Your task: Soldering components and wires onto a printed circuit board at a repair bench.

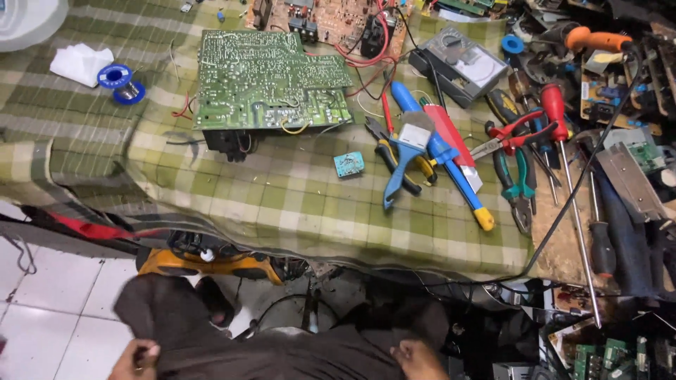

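Note:
My left hand (134, 360) sits at the bottom left of the head view, fingers curled on the dark fabric over my lap (267, 352). My right hand (419, 359) rests at the bottom centre on the same dark fabric, only partly in view. Both hands are below the bench edge, far from the tools. On the green checked cloth (282, 204) lies a green circuit board (267, 81), solder side up, with a black part under its near edge. A small blue module (348, 164) lies to its right.
Right of the board lie a blue-handled brush (405, 155), a blue screwdriver with yellow tip (443, 155), several pliers (514, 176) and a long red-handled screwdriver (567, 176). A grey multimeter (461, 67) and solder spool (120, 83) sit farther back. An orange object (211, 264) lies under the bench.

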